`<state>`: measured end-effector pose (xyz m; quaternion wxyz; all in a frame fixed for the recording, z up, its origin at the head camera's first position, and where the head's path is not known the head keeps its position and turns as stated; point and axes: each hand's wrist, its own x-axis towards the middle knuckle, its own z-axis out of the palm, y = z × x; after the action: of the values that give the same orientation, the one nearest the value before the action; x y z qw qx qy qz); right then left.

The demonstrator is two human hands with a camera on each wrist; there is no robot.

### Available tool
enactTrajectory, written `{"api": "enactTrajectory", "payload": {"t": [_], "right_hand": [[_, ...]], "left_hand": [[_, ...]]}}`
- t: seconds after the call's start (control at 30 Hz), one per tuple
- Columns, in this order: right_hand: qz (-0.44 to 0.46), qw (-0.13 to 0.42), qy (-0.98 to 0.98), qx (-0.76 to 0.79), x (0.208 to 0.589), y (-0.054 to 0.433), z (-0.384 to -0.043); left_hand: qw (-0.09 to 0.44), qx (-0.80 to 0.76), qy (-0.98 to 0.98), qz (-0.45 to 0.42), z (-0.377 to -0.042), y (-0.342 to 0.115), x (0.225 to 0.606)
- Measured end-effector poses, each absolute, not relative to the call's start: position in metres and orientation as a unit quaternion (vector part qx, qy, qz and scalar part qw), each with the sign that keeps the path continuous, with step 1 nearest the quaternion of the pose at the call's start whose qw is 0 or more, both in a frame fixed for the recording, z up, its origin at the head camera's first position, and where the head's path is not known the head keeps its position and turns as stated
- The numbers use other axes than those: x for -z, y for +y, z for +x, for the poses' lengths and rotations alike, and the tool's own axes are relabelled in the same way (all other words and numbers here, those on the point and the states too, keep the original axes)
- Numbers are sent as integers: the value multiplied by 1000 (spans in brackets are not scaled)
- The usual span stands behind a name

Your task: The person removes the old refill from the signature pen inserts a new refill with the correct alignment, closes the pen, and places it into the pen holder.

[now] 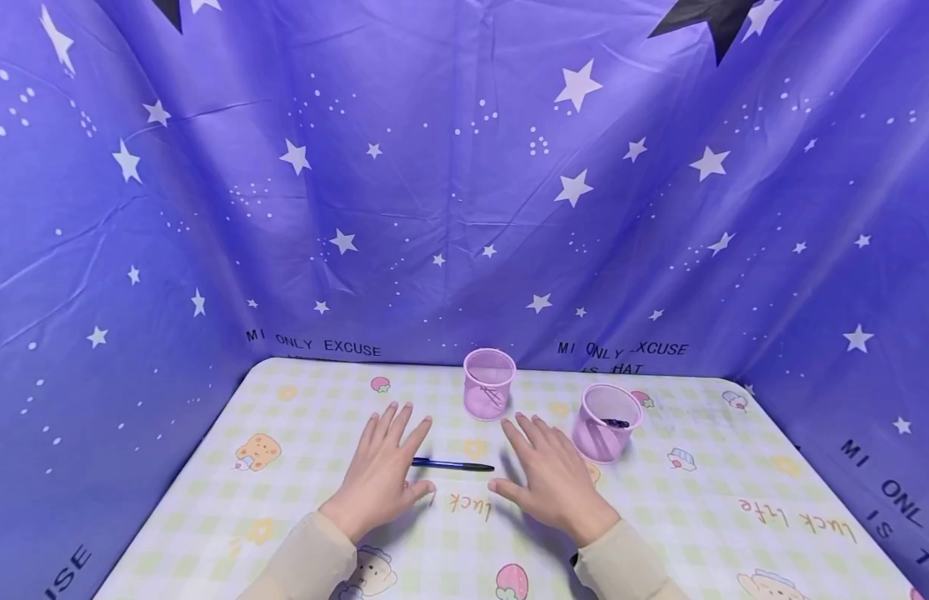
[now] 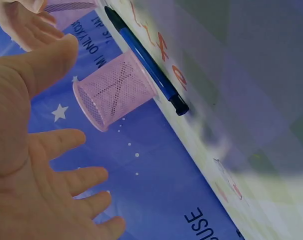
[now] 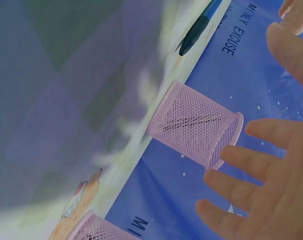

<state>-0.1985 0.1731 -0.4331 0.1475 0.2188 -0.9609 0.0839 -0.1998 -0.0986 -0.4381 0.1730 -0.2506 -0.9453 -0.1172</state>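
Observation:
A blue pen with a black end [image 1: 457,466] [image 2: 149,62] [image 3: 196,32] lies flat on the table between the two hands. My left hand [image 1: 382,479] [image 2: 46,165] is spread with straight fingers and holds nothing; from the head view, it covers or borders the pen's left end. Likewise spread and holding nothing, my right hand [image 1: 550,475] [image 3: 271,170] is off the pen's right end. Beyond the hands stands an upright pink mesh cup [image 1: 489,385] [image 2: 114,90] [image 3: 191,125] with dark crossing lines on its side. A second pink mesh cup [image 1: 605,425] has a dark object [image 1: 616,423] inside.
A pale checked tablecloth [image 1: 194,508] with cartoon prints covers the table. Purple-blue star-printed cloth [image 1: 449,183] hangs behind it and on both sides. The second cup stands close beyond the right hand's outer side.

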Motion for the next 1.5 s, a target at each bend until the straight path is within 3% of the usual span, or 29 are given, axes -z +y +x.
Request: {"api": "enactTrajectory", "payload": {"t": [0.33, 0.9, 1.5], "right_hand": [[231, 141, -958, -91, 433, 165, -203], [242, 119, -960, -80, 433, 152, -210], [267, 107, -954, -89, 435, 147, -219]], "left_hand": [[130, 138, -951, -244, -205, -93, 442], [133, 124, -945, -271, -215, -82, 440], [94, 135, -949, -270, -222, -75, 440]]}}
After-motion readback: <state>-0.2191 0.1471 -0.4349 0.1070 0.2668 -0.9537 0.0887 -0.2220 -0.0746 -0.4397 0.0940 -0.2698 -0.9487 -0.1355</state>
